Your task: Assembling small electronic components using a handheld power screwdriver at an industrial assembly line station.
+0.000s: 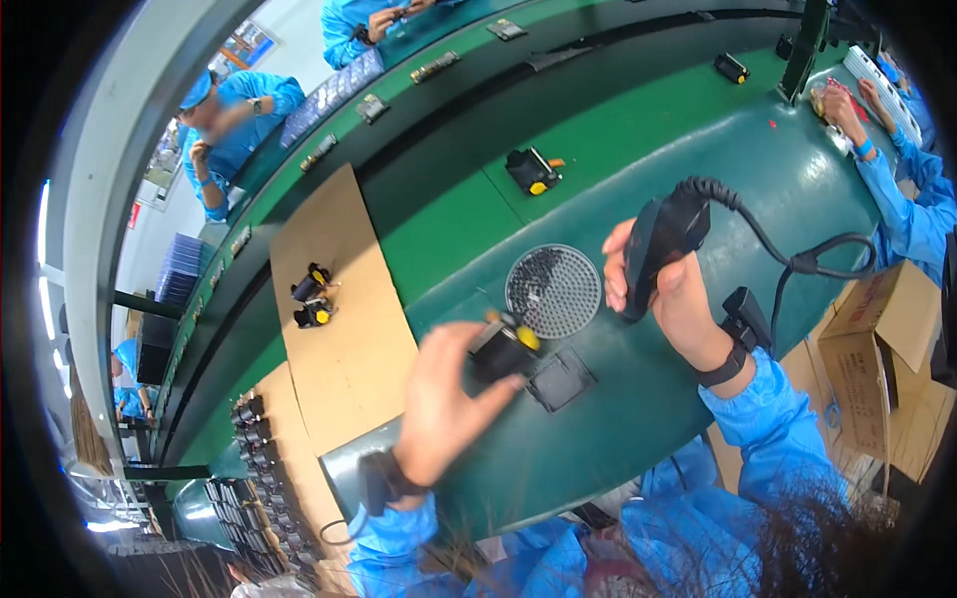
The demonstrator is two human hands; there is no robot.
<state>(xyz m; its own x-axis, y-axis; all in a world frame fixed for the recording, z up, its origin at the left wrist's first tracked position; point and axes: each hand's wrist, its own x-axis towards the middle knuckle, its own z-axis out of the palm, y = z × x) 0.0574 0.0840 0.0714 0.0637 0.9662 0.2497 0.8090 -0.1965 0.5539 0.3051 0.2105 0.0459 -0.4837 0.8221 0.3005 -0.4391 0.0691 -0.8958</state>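
Note:
My left hand point(444, 399) is closed round a small black module point(501, 351) with a yellow round part, slightly blurred. It hovers just above the green worktop, between the round dish and the cardboard sheet. In my right hand point(683, 304) is a black corded hand-held device point(663, 244), gripped with the fingers wrapped round it; its exact kind is unclear. From its top runs a coiled cable point(758, 221). A round grey dish point(578, 299) with a dimpled surface lies between my hands, small dark pieces at its left side. Nearer me is a flat black square piece point(560, 381).
Another black module point(533, 171) rests on the green belt. Two more point(313, 314) sit on a cardboard sheet point(344, 384). Rows of black parts point(264, 463) stand at left. An open carton point(862, 369) is at right. Co-workers point(234, 130) work across and at right point(912, 189).

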